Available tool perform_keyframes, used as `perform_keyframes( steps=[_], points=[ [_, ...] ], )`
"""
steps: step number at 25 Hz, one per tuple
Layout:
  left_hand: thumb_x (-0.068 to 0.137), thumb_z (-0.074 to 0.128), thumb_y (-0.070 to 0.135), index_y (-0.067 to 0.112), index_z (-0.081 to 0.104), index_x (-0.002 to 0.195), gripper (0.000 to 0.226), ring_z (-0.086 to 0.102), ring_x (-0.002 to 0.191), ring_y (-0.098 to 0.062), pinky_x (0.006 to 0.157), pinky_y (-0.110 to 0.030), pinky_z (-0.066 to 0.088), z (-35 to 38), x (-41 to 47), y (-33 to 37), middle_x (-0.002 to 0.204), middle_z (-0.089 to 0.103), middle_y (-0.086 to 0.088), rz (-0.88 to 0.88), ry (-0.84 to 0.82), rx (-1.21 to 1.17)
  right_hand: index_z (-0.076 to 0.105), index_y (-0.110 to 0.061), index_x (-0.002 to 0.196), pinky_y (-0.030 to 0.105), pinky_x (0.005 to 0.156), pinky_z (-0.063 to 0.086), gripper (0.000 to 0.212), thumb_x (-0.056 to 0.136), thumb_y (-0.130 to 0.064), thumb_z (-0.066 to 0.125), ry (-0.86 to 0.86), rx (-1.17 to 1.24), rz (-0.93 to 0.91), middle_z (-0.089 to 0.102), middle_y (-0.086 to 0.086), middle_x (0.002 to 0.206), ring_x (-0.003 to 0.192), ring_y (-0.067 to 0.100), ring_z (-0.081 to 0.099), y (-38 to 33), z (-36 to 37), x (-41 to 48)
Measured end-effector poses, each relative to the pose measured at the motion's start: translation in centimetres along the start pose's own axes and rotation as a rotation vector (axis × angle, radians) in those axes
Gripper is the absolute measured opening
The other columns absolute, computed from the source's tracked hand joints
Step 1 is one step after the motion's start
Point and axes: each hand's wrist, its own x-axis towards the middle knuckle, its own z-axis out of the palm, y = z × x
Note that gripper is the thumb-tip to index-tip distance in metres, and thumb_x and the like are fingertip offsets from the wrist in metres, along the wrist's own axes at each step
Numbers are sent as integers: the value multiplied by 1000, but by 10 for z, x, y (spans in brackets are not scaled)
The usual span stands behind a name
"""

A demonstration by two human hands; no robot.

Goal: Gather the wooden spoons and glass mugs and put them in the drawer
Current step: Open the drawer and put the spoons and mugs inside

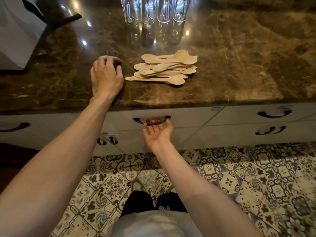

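Observation:
A pile of several pale wooden spoons (pixel 164 68) lies on the brown marble counter (pixel 230 65). Behind it, several clear glass mugs (pixel 153 10) stand in a row at the far edge. My left hand (pixel 106 75) rests on the counter just left of the spoons, fingers curled, holding nothing. My right hand (pixel 157 132) is palm up under the dark handle (pixel 151 120) of the closed white drawer (pixel 188 117) below the counter, its fingertips hooked behind the handle.
More white drawers with dark handles sit to the right (pixel 273 113) and left (pixel 15 127). A white bag with black straps (pixel 18 31) stands on the counter's far left. Patterned floor tiles (pixel 256 177) and my dark shoes (pixel 153 200) are below.

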Motion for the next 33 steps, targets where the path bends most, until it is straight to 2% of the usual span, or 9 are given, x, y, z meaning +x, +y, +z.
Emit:
perform_keyframes(
  steps=[3, 6, 10, 14, 18, 22, 26, 30, 33],
  points=[
    [95, 44, 28, 20, 56, 121, 30, 42, 125, -24, 110, -40, 28, 1, 0, 0, 130, 50, -7, -3, 1, 9, 53, -12, 85, 32, 70, 46, 31, 95, -39, 42, 48, 13, -26, 53, 7, 81, 76, 21, 54, 3, 1, -2],
    [95, 43, 28, 19, 55, 122, 31, 42, 126, -24, 111, -41, 28, 1, 1, 0, 130, 50, -8, 1, 0, 15, 50, -13, 76, 31, 70, 44, 32, 95, -38, 42, 94, 13, -24, 51, 6, 74, 70, 20, 52, 6, -4, -10],
    [95, 41, 28, 19, 55, 122, 32, 40, 127, -24, 112, -41, 27, 3, 0, -2, 132, 49, -8, 11, 3, 33, 51, -12, 80, 35, 82, 44, 27, 94, -34, 44, 130, -3, -1, 54, 8, 79, 78, 23, 56, 8, -20, -30],
    [96, 38, 33, 16, 49, 131, 40, 33, 135, -27, 116, -42, 18, 5, 0, -1, 141, 44, -11, 20, -27, 93, 56, -5, 100, 39, 91, 43, 25, 94, -27, 46, 194, -59, 45, 61, 14, 101, 98, 27, 59, 9, -41, -56],
    [98, 27, 38, 22, 32, 146, 50, 13, 147, -25, 119, -45, 1, 5, -1, 2, 157, 24, -10, 3, -122, 160, 55, -4, 105, 38, 88, 45, 19, 96, -15, 43, 258, -120, 88, 61, 17, 102, 93, 27, 59, 13, -61, -80],
    [98, 26, 38, 22, 33, 146, 51, 13, 147, -24, 119, -46, 1, 7, -1, 2, 157, 23, -9, -10, -131, 165, 54, -5, 100, 38, 91, 46, 19, 97, -5, 35, 321, -166, 103, 62, 18, 95, 89, 27, 59, 18, -83, -99],
    [98, 26, 39, 22, 32, 146, 52, 14, 147, -24, 120, -46, 2, 6, -1, 2, 158, 23, -9, -11, -140, 168, 52, -4, 106, 37, 87, 45, 21, 96, -1, 33, 357, -178, 124, 61, 20, 94, 87, 28, 59, 26, -103, -117],
    [98, 26, 39, 21, 31, 146, 52, 13, 147, -24, 120, -45, 2, 5, -2, 3, 158, 22, -9, -12, -145, 171, 56, 1, 96, 37, 87, 46, 25, 95, 1, 31, 365, -240, 135, 63, 22, 95, 87, 28, 60, 27, -118, -129],
    [98, 27, 39, 20, 32, 146, 52, 14, 147, -24, 119, -45, 3, 6, -3, 2, 157, 23, -9, -6, -137, 170, 55, 3, 99, 38, 87, 46, 25, 96, 1, 31, 359, -264, 134, 62, 22, 97, 86, 28, 60, 28, -121, -134]
  ],
)
